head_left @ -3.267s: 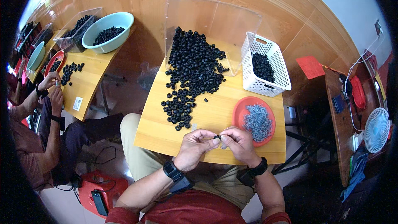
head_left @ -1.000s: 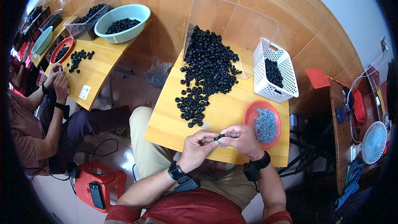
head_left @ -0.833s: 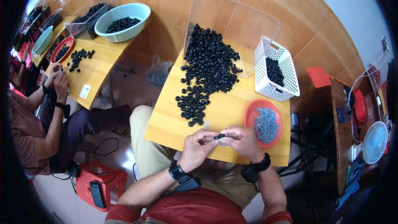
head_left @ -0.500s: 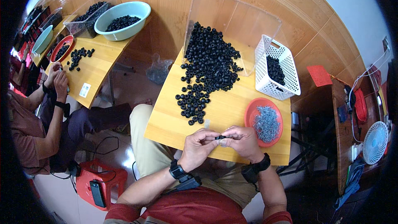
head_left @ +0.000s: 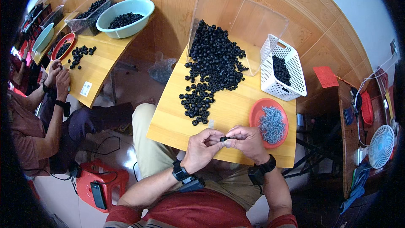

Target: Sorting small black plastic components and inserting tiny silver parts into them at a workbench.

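Over the front edge of the yellow wooden table (head_left: 168, 127), my two hands meet at the fingertips. Between them is a small round black part (head_left: 225, 139), pinched by my left hand (head_left: 203, 147) on one side and my right hand (head_left: 246, 142) on the other. Its finer shape is partly covered by the fingers. Close to my right hand stands a red-orange round tray (head_left: 255, 110) holding a heap of small silvery metal pieces (head_left: 272, 124). Beyond my left hand lie loose black ring-shaped parts (head_left: 197, 103), which run back into a large pile (head_left: 215, 55).
A clear plastic bin (head_left: 240, 6) lies tipped behind the pile. The white perforated basket (head_left: 283, 89) at the right holds more black parts. On the left, another person (head_left: 38, 131) works at a second table (head_left: 101, 65) with a pale green basin (head_left: 145, 19). A red stool (head_left: 86, 177) stands below.
My hands stay together at nearly the same spot, and the black part between the fingertips has turned slightly and shows more. The camera view has shifted a little.
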The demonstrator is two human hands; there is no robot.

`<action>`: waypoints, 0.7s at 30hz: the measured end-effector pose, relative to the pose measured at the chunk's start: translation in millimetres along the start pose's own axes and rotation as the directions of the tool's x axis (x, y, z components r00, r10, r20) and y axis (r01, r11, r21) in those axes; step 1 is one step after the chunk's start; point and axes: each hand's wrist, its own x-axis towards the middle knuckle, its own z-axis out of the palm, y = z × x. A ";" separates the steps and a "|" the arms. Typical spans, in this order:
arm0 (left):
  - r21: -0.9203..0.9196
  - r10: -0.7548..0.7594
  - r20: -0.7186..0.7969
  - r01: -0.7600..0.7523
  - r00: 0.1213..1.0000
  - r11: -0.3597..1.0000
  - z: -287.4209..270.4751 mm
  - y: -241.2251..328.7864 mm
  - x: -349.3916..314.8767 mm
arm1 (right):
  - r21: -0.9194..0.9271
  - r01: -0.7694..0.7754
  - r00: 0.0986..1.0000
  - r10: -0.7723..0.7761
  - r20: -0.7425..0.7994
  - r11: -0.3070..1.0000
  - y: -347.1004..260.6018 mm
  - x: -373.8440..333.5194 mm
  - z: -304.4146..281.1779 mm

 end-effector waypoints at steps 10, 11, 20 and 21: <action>0.049 0.026 -0.007 -0.025 1.000 0.998 -4.1 -1.0 3.9 | -0.064 0.040 0.999 -0.038 0.021 0.997 8.7 -0.9 -1.5; 0.057 0.019 -0.007 -0.018 1.000 0.998 -4.0 -1.1 3.8 | -0.064 0.039 0.999 -0.038 0.021 0.997 8.0 -1.2 -1.2; 0.161 0.052 0.024 -0.056 0.998 0.985 -0.3 6.3 1.7 | 0.088 -0.013 1.000 0.012 0.019 0.996 9.2 -5.4 -6.4; 0.159 0.052 0.023 -0.055 0.998 0.986 -1.3 4.9 1.4 | 0.130 -0.018 0.999 0.015 0.028 0.991 9.1 -4.7 -5.6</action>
